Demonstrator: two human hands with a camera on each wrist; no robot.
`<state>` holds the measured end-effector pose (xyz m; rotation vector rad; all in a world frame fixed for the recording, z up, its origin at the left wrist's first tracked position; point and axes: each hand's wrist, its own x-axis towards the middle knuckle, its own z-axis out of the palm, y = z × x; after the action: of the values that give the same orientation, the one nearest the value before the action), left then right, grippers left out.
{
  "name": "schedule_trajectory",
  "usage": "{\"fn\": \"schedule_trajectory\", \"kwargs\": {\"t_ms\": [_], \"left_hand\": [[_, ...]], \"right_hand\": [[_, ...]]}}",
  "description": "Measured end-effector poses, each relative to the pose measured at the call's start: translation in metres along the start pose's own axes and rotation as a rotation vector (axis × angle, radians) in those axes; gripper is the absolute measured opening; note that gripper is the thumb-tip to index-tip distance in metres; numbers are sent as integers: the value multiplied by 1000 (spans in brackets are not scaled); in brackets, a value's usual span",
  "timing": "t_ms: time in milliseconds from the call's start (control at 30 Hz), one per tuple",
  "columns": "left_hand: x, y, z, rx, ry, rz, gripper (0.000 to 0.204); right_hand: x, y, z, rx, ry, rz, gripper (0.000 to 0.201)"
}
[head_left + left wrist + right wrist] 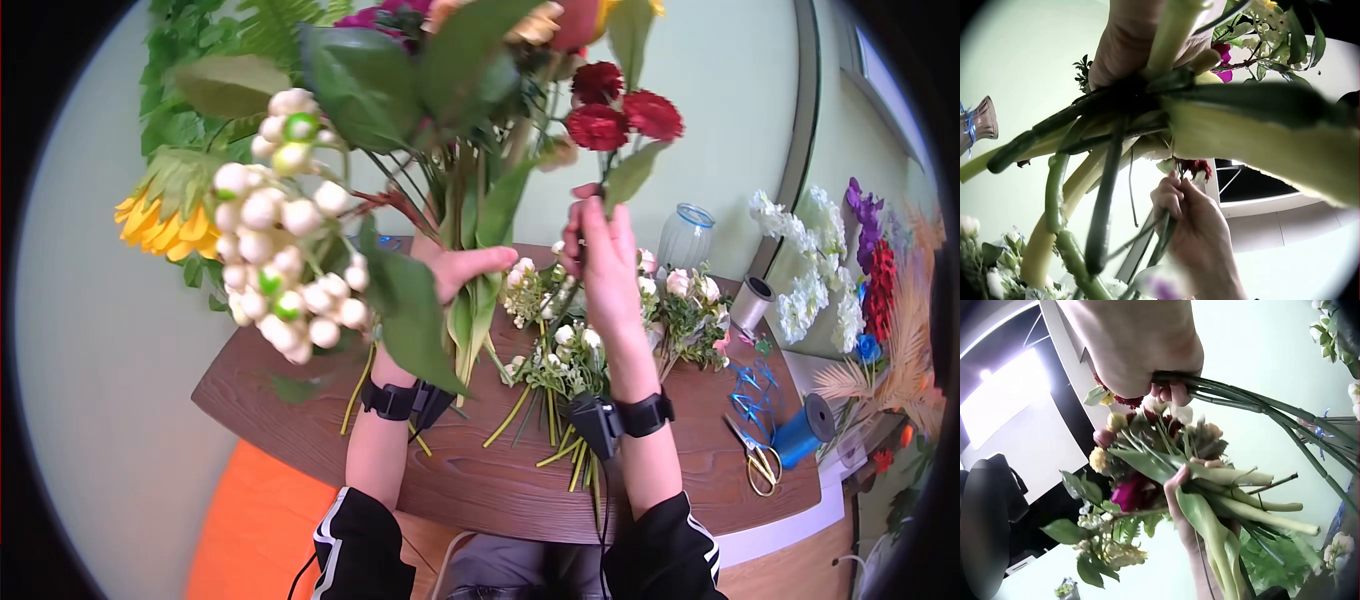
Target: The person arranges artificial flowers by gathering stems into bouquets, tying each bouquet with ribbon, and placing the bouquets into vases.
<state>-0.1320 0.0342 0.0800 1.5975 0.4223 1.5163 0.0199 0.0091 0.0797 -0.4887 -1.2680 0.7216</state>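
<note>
Dark red flowers [600,127], three frilly heads in a cluster, are standing upright above my right hand [603,245], whose fingers are curling tightly round the green stems [1254,400]. Seen from the right wrist, several of these stems are running side by side out of my grip. To the left, and apart from it, my left hand [455,270] is gripping a big mixed bouquet [460,100] by its gathered stalks; the fingers are wrapping round the bundle while the thumb is stretching straight across the front, pointing toward my right hand. I am holding the bouquet in the air above a brown wooden table [450,490]. On its left side a spray of white berries [262,210] is spreading out, with a yellow sunflower [175,225] facing downward beside it, and broad green leaves [365,90] are covering much of the middle. Below, on the table, bunches of small white flowers [575,365] are lying with their stems pointing toward me. A clear glass jar [687,238] is standing beyond my right hand. Toward the table's right side, a pale spool [750,305], tangled blue ribbon [750,392], a blue spool [803,432] and gold-handled scissors [763,470] are resting.
</note>
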Motion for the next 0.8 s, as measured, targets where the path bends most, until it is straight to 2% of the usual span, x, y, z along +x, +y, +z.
{"fn": "schedule_trajectory", "kwargs": {"t_ms": [33,67,100,167,300,333,400,433,467,533,633,733,800], "left_hand": [[1,-3,4,66,-38,4,54],[5,-7,6,199,-123,72,58],[7,-9,7,154,-274,32,62],[-2,-24,22,134,-68,147,66],[-1,-34,23,66,-118,75,68],[-1,-36,22,50,-130,55,69],[-1,-38,23,17,-151,16,70],[-2,-38,26,38,-132,24,65],[-4,-36,29,59,-111,34,59],[-4,-35,35,92,-74,46,53],[-11,-35,32,116,-52,53,52],[-18,-35,23,137,-32,53,51],[-22,-36,18,150,-23,51,50]], "right_hand": [[-1,1,4,-7,6,18,20],[-4,3,9,-105,34,-66,20],[-6,5,13,-204,60,-148,21],[-7,12,12,-209,92,-131,23],[-3,23,9,-26,171,-4,29],[-6,17,8,-72,127,52,37],[-3,33,5,-6,107,-16,43],[-1,33,7,26,95,-51,46],[-5,30,3,-226,19,-76,58],[-12,20,6,88,-51,26,59],[-6,24,8,-68,-142,-99,67],[-6,16,9,-97,-157,-82,81],[-7,8,7,-223,-220,-48,87]]}}
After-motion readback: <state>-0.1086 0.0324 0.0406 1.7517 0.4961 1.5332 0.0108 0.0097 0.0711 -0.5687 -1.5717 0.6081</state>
